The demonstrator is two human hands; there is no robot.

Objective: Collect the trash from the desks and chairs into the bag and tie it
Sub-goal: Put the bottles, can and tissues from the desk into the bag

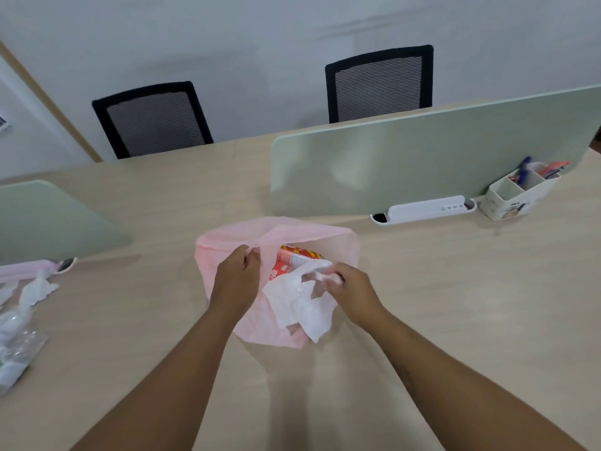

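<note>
A heap of clear plastic wrapping (16, 349) at the left edge of my view is cut off and too blurred for me to tell its pieces apart. A small twisted white tissue (35, 288) lies just beside it on the pale wooden desk (455, 304).

One thin pink plastic bag (276, 229) stands open mid-desk. Inside I see one crushed red-and-white carton (292, 260), half hidden by a large crumpled white paper sheet (305, 307).

My left hand (235, 281) pinches the bag's rim. My right hand (351, 294) grips the paper sheet over the mouth, but I cannot tell if it also catches the rim.

Two pale green divider panels (422, 164) stand on the desk, with two black mesh chairs (153, 122) behind. One white pen holder (517, 196) sits at the right.
</note>
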